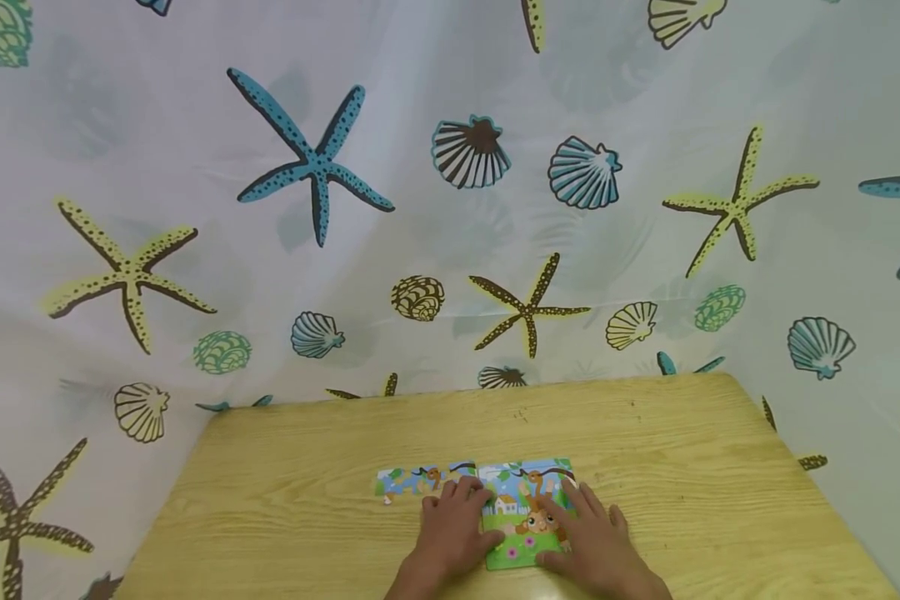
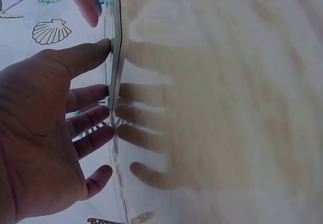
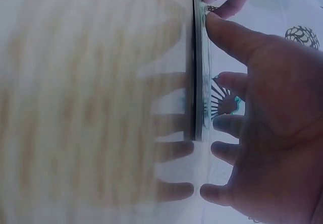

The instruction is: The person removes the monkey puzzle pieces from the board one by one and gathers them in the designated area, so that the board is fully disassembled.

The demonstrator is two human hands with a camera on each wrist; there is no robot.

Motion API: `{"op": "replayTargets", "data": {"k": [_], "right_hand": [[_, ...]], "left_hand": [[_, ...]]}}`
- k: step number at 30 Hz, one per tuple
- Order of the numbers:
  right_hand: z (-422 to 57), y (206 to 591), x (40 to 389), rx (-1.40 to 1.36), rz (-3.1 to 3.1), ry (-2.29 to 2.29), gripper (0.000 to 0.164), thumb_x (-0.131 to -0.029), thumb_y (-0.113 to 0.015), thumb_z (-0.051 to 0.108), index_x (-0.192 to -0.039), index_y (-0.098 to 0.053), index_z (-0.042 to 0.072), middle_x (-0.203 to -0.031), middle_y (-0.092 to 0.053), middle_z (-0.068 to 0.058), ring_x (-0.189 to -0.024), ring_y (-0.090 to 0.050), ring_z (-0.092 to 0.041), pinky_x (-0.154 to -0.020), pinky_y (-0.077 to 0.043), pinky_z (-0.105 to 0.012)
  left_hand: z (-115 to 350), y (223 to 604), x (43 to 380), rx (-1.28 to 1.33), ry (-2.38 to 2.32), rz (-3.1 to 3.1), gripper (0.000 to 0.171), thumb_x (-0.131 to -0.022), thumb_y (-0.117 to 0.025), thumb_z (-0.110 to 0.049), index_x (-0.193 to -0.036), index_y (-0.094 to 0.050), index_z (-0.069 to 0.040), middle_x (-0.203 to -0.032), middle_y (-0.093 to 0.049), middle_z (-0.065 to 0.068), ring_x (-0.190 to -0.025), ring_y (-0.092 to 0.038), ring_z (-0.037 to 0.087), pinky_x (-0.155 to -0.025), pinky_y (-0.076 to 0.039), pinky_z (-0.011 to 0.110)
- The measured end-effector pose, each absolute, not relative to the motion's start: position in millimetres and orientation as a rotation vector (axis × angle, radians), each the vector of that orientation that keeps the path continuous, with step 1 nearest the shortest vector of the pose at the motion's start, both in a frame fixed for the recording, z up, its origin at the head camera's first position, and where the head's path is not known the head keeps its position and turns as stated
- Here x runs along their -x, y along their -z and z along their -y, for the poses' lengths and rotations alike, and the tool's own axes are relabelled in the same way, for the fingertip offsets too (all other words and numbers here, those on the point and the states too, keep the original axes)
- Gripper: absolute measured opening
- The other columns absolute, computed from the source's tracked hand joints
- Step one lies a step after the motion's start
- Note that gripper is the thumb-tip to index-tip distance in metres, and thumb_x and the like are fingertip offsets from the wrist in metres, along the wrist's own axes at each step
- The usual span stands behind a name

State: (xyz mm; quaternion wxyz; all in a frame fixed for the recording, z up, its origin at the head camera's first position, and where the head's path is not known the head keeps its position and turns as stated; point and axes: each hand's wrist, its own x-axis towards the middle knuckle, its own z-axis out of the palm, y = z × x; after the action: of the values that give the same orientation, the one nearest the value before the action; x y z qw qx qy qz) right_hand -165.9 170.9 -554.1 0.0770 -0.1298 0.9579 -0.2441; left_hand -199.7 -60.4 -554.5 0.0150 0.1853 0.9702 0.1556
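A squarish cartoon picture board (image 1: 512, 533), showing a house and an animal's face, lies flat on the table. My left hand (image 1: 453, 527) rests at its left edge; in the left wrist view the thumb touches the board's thin side, the fingers extended. Over the right part of the picture spreads my right hand (image 1: 592, 542), its fingers apart and hiding some of it. In the right wrist view the right thumb meets the board's edge. Left of the board lies a matching picture strip (image 1: 412, 479), its right end partly behind my left fingers.
A small pale piece (image 1: 387, 500) lies just below the strip. The wooden table (image 1: 285, 500) reaches back to a hanging cloth (image 1: 390, 242) printed with starfish and shells, which also closes off both sides.
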Motion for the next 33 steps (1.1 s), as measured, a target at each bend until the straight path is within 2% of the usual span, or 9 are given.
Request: {"op": "replayTargets", "data": {"k": [8, 13, 17, 23, 29, 33], "right_hand": [[-171, 555, 164, 0.469, -2.899, 0.588, 0.076, -0.083, -0.064, 0.06, -0.147, -0.041, 0.027, -0.157, -0.029, -0.015, -0.144, -0.025, -0.044, -0.101, -0.024, -0.076], [-170, 556, 165, 0.466, -2.912, 0.564, 0.071, -0.085, -0.061, 0.06, -0.147, -0.042, 0.03, -0.157, -0.03, -0.014, -0.144, -0.025, -0.042, -0.102, -0.024, -0.074], [-167, 556, 165, 0.446, -2.928, 0.561, 0.066, -0.086, -0.061, 0.058, -0.145, -0.044, 0.031, -0.157, -0.031, -0.013, -0.144, -0.026, -0.042, -0.101, -0.024, -0.075], [-163, 556, 164, 0.389, -2.932, 0.599, 0.061, -0.087, -0.062, 0.055, -0.141, -0.048, 0.03, -0.155, -0.033, -0.011, -0.143, -0.027, -0.042, -0.1, -0.024, -0.077], [-161, 554, 165, 0.373, -2.946, 0.595, 0.06, -0.086, -0.063, 0.054, -0.14, -0.05, 0.03, -0.154, -0.036, -0.009, -0.143, -0.029, -0.041, -0.1, -0.025, -0.077], [-161, 554, 165, 0.366, -2.948, 0.583, 0.06, -0.086, -0.063, 0.055, -0.139, -0.051, 0.03, -0.154, -0.036, -0.009, -0.143, -0.028, -0.041, -0.1, -0.025, -0.076]], "left_hand": [[54, 551, 201, -0.51, -0.489, -3.021, 0.051, -0.08, -0.073, -0.05, -0.119, -0.063, -0.018, -0.126, -0.051, 0.002, -0.114, -0.047, 0.025, -0.084, -0.04, 0.053], [50, 549, 207, -0.445, -0.583, -2.966, 0.05, -0.075, -0.08, -0.044, -0.114, -0.063, -0.016, -0.124, -0.049, 0.005, -0.119, -0.043, 0.028, -0.091, -0.036, 0.057], [48, 548, 210, -0.41, -0.625, -2.943, 0.048, -0.072, -0.084, -0.04, -0.107, -0.062, -0.014, -0.121, -0.047, 0.006, -0.12, -0.041, 0.03, -0.09, -0.034, 0.058], [47, 550, 212, -0.397, -0.648, -2.93, 0.049, -0.069, -0.085, -0.037, -0.103, -0.057, -0.016, -0.105, -0.056, 0.001, -0.105, -0.047, 0.024, -0.086, -0.033, 0.055], [47, 554, 213, -0.38, -0.783, -2.897, 0.032, -0.08, -0.078, -0.029, -0.1, -0.054, -0.022, -0.081, -0.053, -0.01, -0.081, -0.045, 0.012, -0.083, -0.028, 0.05], [49, 556, 213, -0.411, -0.881, -2.892, 0.022, -0.085, -0.072, -0.025, -0.095, -0.053, -0.023, -0.075, -0.05, -0.013, -0.074, -0.044, 0.008, -0.083, -0.029, 0.051]]}}
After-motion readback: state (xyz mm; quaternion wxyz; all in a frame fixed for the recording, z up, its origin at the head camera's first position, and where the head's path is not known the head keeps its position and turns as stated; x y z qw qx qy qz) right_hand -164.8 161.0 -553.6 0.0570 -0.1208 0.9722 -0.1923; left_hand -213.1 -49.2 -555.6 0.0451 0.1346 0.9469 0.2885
